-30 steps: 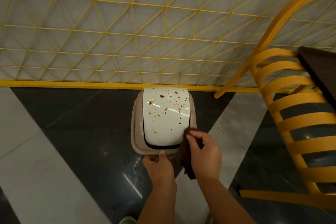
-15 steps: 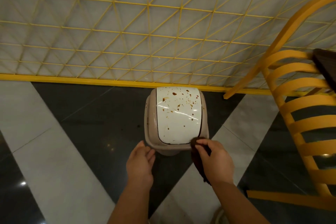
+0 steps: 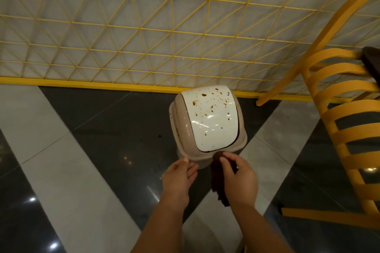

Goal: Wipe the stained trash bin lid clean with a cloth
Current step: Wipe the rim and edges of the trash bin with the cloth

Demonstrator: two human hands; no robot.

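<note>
Your left hand [image 3: 178, 176] has come back to touch the bin [image 3: 181, 129] on the floor, fingers straight, your right hand [image 3: 239, 178] pinches the cloth [image 3: 218, 181] by its near rim, so next rub the spotty lid [image 3: 211, 117].

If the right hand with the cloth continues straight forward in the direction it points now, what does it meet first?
Most likely the white stained lid. The right hand holds the dark cloth at the bin's beige near rim, fingertips pointing up toward the lid's near edge. Depth is hard to judge, so the rim might come first.
</note>
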